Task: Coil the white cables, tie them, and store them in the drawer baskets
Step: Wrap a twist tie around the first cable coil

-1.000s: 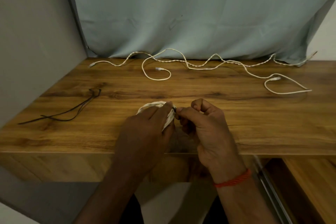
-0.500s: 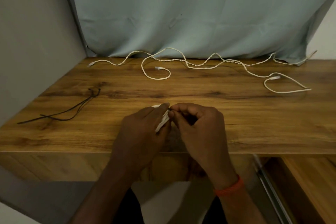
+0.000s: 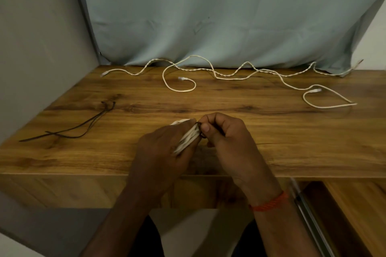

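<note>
Two hands meet above the near middle of the worktop, a slab of warm brown wood-grain board with a straight front edge. The left hand is clenched round one coiled white cable, its smooth strands squeezed into a flat, narrow bundle that slants up between thumb and fingers (one rounded end peeps out beyond the knuckles). The right hand, fingers curled, pinches one dark tie between thumb and forefinger. The thin tie loops round the upper part of the bundle, where the two hands touch. One braided red thread band circles the right wrist.

Along the back of the worktop lie the loose white cables, thin, wavy and partly twisted round each other. I cannot tell exactly how many, though three small pale plugs and two open loops show. On the left, well apart from the hands, lie spare dark ties, thin limp cords that cross each other; their number is unclear. One pale blue-green curtain of soft, creased cloth hangs behind. One plain grey wall stands at the left, and one metal rail runs below the worktop at the lower right.
</note>
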Action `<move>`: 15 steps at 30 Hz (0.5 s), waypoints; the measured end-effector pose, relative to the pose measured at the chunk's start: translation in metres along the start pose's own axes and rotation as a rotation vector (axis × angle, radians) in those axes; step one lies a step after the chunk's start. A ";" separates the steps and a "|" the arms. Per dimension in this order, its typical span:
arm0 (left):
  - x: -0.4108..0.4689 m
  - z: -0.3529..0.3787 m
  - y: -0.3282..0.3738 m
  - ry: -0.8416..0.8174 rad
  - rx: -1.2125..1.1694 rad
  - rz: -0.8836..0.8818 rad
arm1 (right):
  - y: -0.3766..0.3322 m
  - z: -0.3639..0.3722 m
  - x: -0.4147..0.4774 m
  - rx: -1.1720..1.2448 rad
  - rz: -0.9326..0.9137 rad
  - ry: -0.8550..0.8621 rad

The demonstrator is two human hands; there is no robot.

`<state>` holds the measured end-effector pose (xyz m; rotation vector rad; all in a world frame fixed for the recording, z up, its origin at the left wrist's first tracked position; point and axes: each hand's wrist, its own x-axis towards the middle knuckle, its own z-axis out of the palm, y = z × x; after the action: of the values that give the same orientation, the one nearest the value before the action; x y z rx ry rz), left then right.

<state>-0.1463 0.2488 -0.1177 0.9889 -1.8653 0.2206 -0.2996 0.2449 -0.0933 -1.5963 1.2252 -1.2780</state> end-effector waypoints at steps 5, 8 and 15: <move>0.002 -0.001 0.000 0.011 -0.050 -0.032 | -0.001 0.003 0.000 0.105 0.032 0.031; 0.000 -0.001 -0.001 -0.007 0.000 0.000 | 0.001 0.013 -0.006 0.102 0.017 0.143; -0.002 0.000 -0.003 -0.042 0.043 0.023 | 0.007 0.026 -0.014 0.178 0.028 0.245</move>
<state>-0.1441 0.2482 -0.1200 1.0080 -1.9180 0.2563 -0.2766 0.2562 -0.1093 -1.3206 1.2363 -1.5536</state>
